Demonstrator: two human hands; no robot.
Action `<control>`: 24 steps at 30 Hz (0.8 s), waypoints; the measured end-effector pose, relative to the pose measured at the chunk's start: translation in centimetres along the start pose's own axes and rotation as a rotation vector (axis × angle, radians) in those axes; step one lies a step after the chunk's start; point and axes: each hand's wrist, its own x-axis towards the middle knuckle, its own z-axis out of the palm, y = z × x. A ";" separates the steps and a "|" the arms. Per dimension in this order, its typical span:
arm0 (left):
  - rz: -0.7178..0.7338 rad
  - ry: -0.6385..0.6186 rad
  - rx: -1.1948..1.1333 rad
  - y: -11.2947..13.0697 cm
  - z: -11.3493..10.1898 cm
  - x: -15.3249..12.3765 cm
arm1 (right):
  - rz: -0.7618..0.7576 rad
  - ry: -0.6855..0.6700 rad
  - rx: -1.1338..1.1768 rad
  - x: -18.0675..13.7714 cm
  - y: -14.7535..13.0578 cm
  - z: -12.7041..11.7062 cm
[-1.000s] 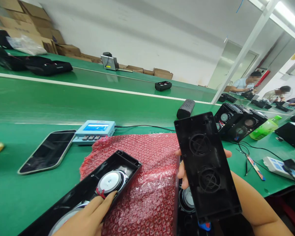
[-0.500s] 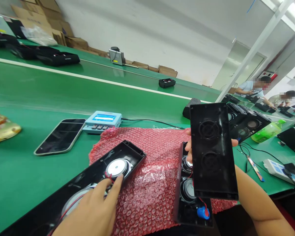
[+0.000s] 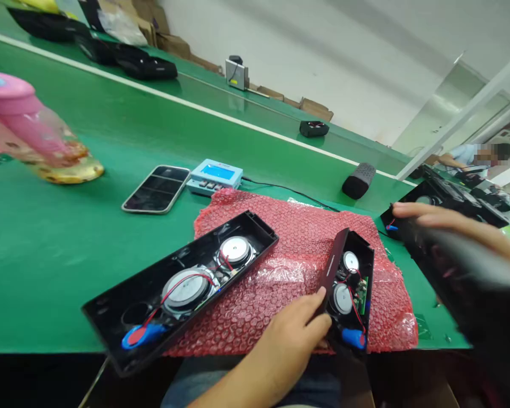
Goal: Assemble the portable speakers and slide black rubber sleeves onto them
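via remote feed i log my left hand [image 3: 295, 328], the nearer, pinching the small open speaker [image 3: 343, 296] from its left side, long axis running near-to-far on red bubble wrap [image 3: 295, 243], my right hand [image 3: 454, 224] farther rightward gripping a blurred black panel [image 3: 463, 294].

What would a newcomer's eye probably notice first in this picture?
Probably the red bubble wrap at the centre, bearing the smaller open speaker case and, at left, part of the larger open case. The left hand touches the smaller case; at far right, the right hand holds a blurred dark panel.
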 end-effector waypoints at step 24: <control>-0.332 0.053 -0.520 -3.0 -1.7 -0.8 | -0.263 -0.464 -0.446 8.1 3.1 8.7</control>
